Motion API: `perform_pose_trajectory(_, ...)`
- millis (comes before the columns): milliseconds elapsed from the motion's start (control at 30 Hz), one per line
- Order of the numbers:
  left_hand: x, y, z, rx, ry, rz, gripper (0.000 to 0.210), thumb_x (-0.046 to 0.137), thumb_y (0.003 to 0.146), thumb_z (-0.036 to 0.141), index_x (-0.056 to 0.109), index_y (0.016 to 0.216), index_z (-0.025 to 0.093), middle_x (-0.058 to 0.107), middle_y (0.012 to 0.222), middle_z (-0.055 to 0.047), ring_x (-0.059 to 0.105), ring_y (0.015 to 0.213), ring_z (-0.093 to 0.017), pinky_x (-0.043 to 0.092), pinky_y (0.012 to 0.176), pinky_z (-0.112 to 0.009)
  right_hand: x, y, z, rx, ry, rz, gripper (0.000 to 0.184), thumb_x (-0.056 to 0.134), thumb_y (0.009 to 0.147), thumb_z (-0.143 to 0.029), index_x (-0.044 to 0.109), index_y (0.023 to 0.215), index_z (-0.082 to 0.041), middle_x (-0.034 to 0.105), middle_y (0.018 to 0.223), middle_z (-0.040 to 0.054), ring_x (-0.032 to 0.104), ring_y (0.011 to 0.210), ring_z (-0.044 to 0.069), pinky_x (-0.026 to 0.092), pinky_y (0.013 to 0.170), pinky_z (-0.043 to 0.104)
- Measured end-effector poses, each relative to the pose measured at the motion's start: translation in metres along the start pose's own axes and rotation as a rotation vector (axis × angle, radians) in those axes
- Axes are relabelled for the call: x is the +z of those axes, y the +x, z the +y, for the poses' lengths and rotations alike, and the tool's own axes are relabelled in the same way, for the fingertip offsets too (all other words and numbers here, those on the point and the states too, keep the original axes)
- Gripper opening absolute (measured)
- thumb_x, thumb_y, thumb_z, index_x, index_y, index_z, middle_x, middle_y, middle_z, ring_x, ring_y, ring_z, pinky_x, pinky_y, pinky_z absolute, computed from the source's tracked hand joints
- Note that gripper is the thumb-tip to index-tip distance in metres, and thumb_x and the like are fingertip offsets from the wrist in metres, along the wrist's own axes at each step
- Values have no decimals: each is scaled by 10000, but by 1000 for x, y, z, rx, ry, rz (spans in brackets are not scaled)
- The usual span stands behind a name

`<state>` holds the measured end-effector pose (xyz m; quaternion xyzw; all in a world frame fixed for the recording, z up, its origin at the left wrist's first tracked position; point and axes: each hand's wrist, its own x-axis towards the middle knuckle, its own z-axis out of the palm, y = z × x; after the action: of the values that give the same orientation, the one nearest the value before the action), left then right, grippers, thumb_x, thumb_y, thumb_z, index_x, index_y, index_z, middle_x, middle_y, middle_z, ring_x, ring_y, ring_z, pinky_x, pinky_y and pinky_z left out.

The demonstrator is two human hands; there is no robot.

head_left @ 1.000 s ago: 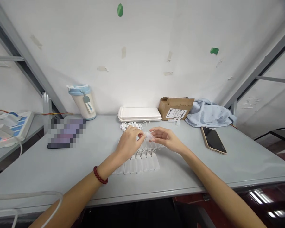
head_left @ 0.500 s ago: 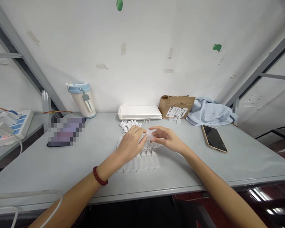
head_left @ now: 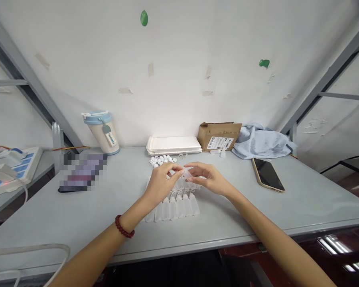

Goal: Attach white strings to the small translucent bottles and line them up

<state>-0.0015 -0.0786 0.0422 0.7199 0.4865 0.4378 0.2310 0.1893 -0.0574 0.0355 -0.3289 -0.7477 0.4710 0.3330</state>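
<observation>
Some prob. wall tape point(head_left: 150, 69) abv tbl point(head_left: 227, 221)

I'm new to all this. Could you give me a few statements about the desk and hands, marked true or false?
1. The left hand holds a small translucent bottle at the right hand's fingers. True.
2. The dark red bracelet is on the right wrist. False: it is on the left wrist.
3. The small white caps lie farther back than the rows of bottles. True.
4. The phone with the beige case lies on the blue cloth. False: it lies on the desk, in front of the cloth.
</observation>
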Motion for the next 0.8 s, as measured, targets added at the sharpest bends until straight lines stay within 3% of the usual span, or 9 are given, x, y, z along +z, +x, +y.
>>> perform_pose_trajectory(400, -4, -1, 4, -59, -70, -61, 156, 547, 820, 285, 677, 827, 200, 702, 862, -12, 619, 809, -164, 457, 670, -270, 3, -1, -2, 4, 4, 10, 409, 620, 807, -303, 547, 1201, -221, 691, 889, 42, 634, 822, 189, 481, 710, 322)
perform_pose_trajectory(600, 1, -3, 0, -38, -39, -56, 155, 541, 816, 283, 664, 801, 190, 694, 822, -16, 613, 776, -163, 445, 648, -269, 9, -1, -1, -7, 16, 3, 382, 611, 816, -283, 556, 1186, -210, 694, 962, 56, 633, 897, 197, 478, 820, 364)
perform_pose_trajectory(800, 5, -4, -3, -54, -29, -38, 151, 547, 812, 280, 660, 775, 185, 699, 780, -10, 602, 731, -152, 440, 640, -267, 14, -1, 2, -14, 35, 18, 335, 610, 815, -286, 567, 1134, -195, 691, 964, 62, 641, 887, 190, 500, 823, 365)
